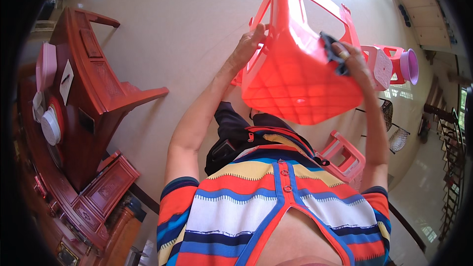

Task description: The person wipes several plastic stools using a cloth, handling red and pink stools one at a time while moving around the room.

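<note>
A red plastic stool [295, 62] is held up, tilted, in front of my body, its patterned seat towards me and its legs pointing away. My left hand [253, 40] grips the stool's left side by a leg, with part of the fingers hidden behind the plastic. A dark cloth [334, 53] is bunched in my right hand [351, 59], which wears a ring. That cloth lies against the stool's right side near the seat edge.
On the left stands a carved wooden table [96, 92] bearing a pink container [46, 64], a sheet of paper [66, 81] and a white basket [50, 125]. Other stools, one pink-white [378, 68] and one red [343, 157], stand at right near a purple basin [409, 66].
</note>
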Available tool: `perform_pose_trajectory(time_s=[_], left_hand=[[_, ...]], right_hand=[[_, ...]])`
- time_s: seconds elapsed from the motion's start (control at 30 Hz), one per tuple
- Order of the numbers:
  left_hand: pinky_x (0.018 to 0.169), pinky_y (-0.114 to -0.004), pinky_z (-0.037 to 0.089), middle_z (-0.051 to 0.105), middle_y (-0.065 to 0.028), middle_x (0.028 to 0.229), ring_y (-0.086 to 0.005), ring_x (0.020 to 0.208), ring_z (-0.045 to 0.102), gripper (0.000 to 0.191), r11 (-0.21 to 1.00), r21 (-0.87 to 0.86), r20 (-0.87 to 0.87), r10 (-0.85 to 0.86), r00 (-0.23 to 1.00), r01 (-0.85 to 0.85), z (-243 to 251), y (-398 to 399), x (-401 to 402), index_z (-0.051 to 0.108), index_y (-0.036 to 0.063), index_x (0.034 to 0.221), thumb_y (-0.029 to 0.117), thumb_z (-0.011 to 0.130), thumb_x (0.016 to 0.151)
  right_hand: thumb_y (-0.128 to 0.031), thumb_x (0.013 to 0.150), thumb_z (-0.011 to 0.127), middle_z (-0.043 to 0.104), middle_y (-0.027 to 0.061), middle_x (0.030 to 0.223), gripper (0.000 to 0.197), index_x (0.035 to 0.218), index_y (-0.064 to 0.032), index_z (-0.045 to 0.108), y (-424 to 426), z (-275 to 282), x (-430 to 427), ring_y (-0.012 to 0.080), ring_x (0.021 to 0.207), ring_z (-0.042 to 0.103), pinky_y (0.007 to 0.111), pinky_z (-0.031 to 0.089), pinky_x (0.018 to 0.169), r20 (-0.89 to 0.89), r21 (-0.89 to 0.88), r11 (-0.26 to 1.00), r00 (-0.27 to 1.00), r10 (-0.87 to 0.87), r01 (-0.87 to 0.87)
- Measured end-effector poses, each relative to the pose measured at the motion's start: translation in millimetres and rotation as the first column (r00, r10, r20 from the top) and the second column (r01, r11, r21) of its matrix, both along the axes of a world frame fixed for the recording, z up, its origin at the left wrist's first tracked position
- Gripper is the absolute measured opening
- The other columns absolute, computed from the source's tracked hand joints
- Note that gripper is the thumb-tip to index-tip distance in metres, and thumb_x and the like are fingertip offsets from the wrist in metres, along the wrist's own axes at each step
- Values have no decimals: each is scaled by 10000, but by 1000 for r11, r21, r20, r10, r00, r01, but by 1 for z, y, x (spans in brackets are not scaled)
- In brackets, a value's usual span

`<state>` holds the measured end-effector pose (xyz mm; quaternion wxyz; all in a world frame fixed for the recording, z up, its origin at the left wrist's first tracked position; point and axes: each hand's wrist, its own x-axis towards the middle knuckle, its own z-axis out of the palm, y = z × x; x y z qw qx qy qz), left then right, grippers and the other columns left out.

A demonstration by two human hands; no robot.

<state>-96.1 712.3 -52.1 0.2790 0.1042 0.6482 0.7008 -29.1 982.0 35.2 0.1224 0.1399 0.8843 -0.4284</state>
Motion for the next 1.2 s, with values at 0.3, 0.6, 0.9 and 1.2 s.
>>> perform_pose_trajectory(time_s=[0.3, 0.6, 0.9, 1.2], left_hand=[[549, -169, 299, 425, 97, 678, 12, 621, 359, 347, 945, 270, 146, 150, 978, -185, 39, 7, 57, 594, 55, 885, 385, 484, 884], [499, -167, 323, 479, 89, 644, 10, 574, 397, 345, 921, 235, 319, 229, 920, -311, 40, 14, 60, 614, 63, 775, 399, 561, 835], [583, -205, 456, 610, -9, 782, -58, 661, 552, 381, 869, 298, 485, 218, 847, -395, 35, 16, 55, 634, 17, 884, 389, 595, 812], [605, -228, 469, 618, -35, 818, -84, 694, 570, 458, 918, 217, 469, 199, 860, -331, 42, 37, 44, 611, 7, 950, 439, 590, 798]], right_hand=[[-199, 854, 413, 497, 79, 1088, 378, 1189, -32, 456, 65, 90, -24, 116, 933, 474, 217, 397, 788, -9, 48, 966, 967, 256, -255], [-221, 864, 412, 466, 74, 1167, 372, 1165, -16, 483, 81, 59, -42, 138, 1039, 451, 228, 331, 905, 135, -196, 978, 986, 98, -70], [-266, 866, 389, 478, 69, 1166, 387, 1211, -104, 461, 67, 40, -55, 135, 983, 481, 223, 376, 848, 141, -172, 976, 977, 161, -136], [-261, 861, 480, 526, 96, 1102, 368, 1181, -79, 490, 31, 59, -39, 207, 1030, 497, 282, 407, 832, -41, 111, 986, 991, 130, -124]])
